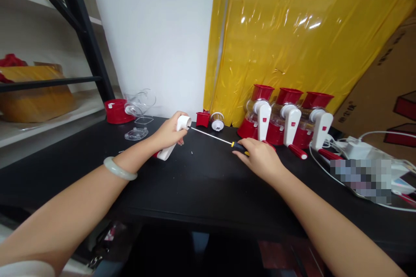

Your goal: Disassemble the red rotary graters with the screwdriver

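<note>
Left hand (171, 132) grips a white crank (184, 123) just above the tabletop (208, 186), its open end turned to the right. Right hand (262, 156) is wrapped around the handle of a screwdriver (214, 137), whose tip meets the crank's open end. Below the shaft lies a tiny screw (191, 152). Behind stand a red part (203, 119) and a drum (217, 122), side by side; three graters (286, 110) line up to the right.

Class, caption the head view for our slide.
Left grip holds a white crank; right grip aims a screwdriver at its round end.
</note>
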The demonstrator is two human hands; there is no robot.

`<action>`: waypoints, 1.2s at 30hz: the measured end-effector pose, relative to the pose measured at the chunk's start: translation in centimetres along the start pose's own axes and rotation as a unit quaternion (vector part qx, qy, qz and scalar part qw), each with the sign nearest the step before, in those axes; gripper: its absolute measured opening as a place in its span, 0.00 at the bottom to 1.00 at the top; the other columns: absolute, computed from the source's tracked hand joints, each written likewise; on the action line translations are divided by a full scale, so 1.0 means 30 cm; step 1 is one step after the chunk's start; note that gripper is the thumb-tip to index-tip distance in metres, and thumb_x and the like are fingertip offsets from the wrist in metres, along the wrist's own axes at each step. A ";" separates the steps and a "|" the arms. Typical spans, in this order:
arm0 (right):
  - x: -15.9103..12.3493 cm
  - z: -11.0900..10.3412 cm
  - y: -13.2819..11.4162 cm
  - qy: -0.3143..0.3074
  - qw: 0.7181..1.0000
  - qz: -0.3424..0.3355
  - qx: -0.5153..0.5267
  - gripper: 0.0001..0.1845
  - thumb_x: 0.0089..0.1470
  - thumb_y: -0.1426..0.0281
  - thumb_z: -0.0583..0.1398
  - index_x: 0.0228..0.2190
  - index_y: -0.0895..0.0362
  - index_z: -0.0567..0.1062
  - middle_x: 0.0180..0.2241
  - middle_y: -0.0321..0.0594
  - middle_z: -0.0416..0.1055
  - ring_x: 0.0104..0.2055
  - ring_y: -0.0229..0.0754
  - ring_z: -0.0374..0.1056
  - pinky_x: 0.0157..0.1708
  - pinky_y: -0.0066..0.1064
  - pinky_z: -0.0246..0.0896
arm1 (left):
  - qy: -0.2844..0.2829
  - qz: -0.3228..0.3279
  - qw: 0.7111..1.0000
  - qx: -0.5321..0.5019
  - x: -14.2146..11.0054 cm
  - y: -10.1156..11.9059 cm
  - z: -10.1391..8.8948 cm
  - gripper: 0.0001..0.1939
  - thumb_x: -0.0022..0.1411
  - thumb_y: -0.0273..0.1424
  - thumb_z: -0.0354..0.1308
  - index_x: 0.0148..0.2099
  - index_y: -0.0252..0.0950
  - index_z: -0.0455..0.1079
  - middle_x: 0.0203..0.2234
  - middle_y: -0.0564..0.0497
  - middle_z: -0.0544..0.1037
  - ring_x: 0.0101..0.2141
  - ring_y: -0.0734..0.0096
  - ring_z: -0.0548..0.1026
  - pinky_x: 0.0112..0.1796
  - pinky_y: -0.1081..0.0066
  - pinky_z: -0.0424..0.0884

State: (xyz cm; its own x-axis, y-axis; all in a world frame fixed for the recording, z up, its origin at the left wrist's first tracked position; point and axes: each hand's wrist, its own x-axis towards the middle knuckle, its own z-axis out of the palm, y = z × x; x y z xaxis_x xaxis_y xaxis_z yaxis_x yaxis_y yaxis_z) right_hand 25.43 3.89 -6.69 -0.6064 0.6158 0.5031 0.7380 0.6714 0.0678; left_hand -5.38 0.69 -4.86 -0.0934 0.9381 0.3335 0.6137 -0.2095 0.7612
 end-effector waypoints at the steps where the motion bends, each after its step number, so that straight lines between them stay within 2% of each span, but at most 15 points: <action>1: 0.001 0.002 0.002 -0.007 1.000 0.003 0.016 0.12 0.59 0.61 0.57 0.38 0.56 0.74 0.37 0.43 0.76 0.37 0.45 0.74 0.29 0.31 0.61 | -0.006 -0.001 1.000 0.004 0.000 -0.001 -0.001 0.22 0.51 0.23 0.54 0.50 0.40 0.59 0.20 0.58 0.71 0.17 0.69 0.74 0.21 0.70 0.73; 6: 0.007 0.014 0.005 -0.036 0.993 0.011 0.110 0.09 0.58 0.63 0.58 0.36 0.55 0.74 0.35 0.42 0.77 0.37 0.44 0.73 0.36 0.32 0.63 | -0.014 -0.006 1.000 -0.004 0.002 -0.010 -0.002 0.22 0.52 0.23 0.54 0.50 0.39 0.59 0.20 0.58 0.70 0.17 0.69 0.74 0.20 0.70 0.73; 19: 0.009 0.014 0.010 -0.062 0.983 0.019 0.171 0.10 0.57 0.64 0.58 0.37 0.55 0.76 0.37 0.42 0.77 0.39 0.45 0.73 0.39 0.33 0.64 | -0.007 0.008 1.000 -0.019 0.007 -0.020 0.002 0.21 0.53 0.24 0.54 0.49 0.40 0.58 0.21 0.59 0.69 0.15 0.73 0.72 0.20 0.73 0.70; 25: 0.008 -0.003 0.003 -0.078 0.977 0.025 0.195 0.11 0.57 0.64 0.58 0.36 0.56 0.77 0.35 0.42 0.78 0.37 0.45 0.73 0.38 0.32 0.63 | -0.023 0.007 1.000 0.012 -0.003 -0.006 -0.008 0.20 0.53 0.24 0.54 0.49 0.40 0.58 0.19 0.59 0.69 0.16 0.72 0.73 0.20 0.73 0.70; 33: 0.013 0.010 0.005 -0.096 0.949 0.045 0.297 0.11 0.55 0.63 0.59 0.34 0.57 0.77 0.30 0.38 0.76 0.31 0.40 0.70 0.34 0.30 0.61 | -0.015 0.025 1.000 0.010 -0.004 0.001 -0.021 0.21 0.53 0.26 0.55 0.50 0.40 0.58 0.22 0.59 0.69 0.17 0.73 0.72 0.22 0.72 0.70; 36: 0.013 0.019 0.012 -0.100 0.944 0.046 0.313 0.11 0.54 0.63 0.59 0.33 0.57 0.77 0.30 0.39 0.76 0.31 0.39 0.69 0.33 0.30 0.61 | -0.019 0.031 0.998 0.043 -0.010 0.021 -0.029 0.21 0.53 0.25 0.54 0.50 0.40 0.58 0.23 0.59 0.69 0.17 0.74 0.72 0.22 0.72 0.70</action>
State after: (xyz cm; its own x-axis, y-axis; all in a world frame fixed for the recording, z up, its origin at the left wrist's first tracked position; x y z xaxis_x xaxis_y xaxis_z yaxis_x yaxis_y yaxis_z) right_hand 25.29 4.61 -6.96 -0.6372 0.7074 0.3058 0.5096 0.6845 -0.5214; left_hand -5.63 0.03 -4.00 -0.0248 0.9340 0.3563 0.6830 -0.2445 0.6883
